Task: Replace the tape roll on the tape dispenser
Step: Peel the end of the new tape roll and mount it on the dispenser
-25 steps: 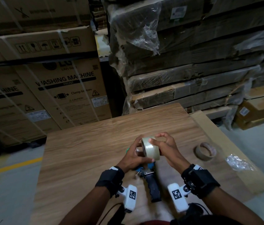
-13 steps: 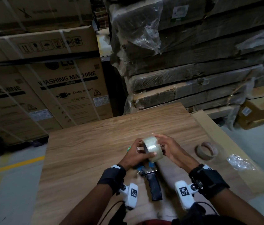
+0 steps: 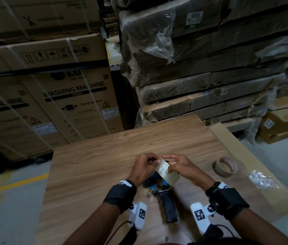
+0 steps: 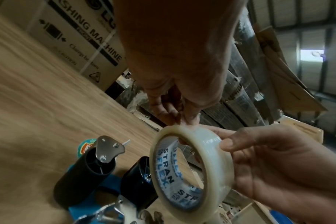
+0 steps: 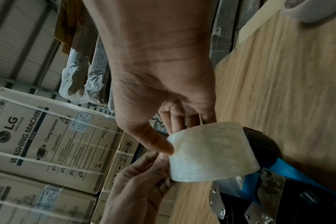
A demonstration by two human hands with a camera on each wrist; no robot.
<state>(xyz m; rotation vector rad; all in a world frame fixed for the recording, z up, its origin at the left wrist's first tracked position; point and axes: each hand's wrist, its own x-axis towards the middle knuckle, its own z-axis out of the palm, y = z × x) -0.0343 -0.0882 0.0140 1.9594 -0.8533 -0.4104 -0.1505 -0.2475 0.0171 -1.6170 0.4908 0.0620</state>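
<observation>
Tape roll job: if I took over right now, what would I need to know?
Right hand holds the new tape roll above the table. Left hand pinches at the roll's top edge, probably picking for the tape end. Tape dispenser lies under the hands, its spool bare. Empty core sits to the right.
Done: old roll off.
Left: mount the roll, thread the tape.

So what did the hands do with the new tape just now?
The right hand tipped the clear tape roll over and lowered it toward the dispenser; the left hand shifted to pinch at its top edge. Both kept holding it. The empty core stayed put.
</observation>
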